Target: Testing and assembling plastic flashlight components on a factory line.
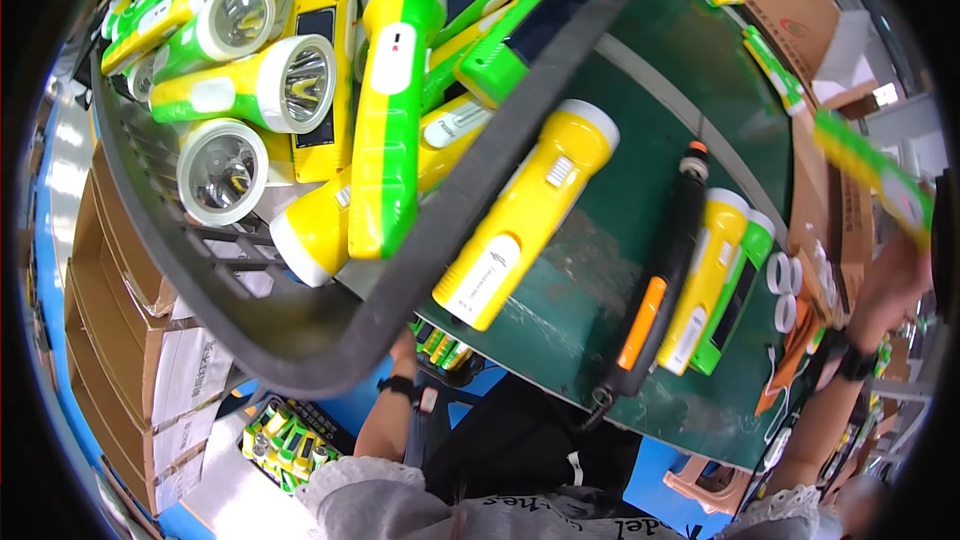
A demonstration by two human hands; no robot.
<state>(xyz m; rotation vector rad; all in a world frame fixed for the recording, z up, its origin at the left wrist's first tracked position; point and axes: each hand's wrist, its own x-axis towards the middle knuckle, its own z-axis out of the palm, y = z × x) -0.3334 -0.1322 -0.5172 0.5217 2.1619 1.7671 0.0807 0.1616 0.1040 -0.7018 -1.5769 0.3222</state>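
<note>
At the far right my right hand [889, 285] is raised and closed round the lower end of a green and yellow flashlight [875, 172], both slightly blurred. My left hand [403, 346] shows only a sliver below the dark basket's rim, its fingers hidden. That dark plastic basket [300, 345] fills the upper left and is heaped with yellow and green flashlights [390, 120], some lens up. Beside its rim a yellow flashlight [535, 210] lies on the green table [640, 90]. Farther right lie another yellow flashlight [705, 275], a green one [738, 290] and a black electric screwdriver [660, 280] with an orange switch.
White rings [785, 290] sit near the table's right edge. Small flashlights [772, 70] lie toward the far right, by cardboard boxes [790, 5]. Cardboard cartons [115, 340] stand at left. A lower crate of flashlights [290, 445] and a pinkish stool [705, 485] are below table height.
</note>
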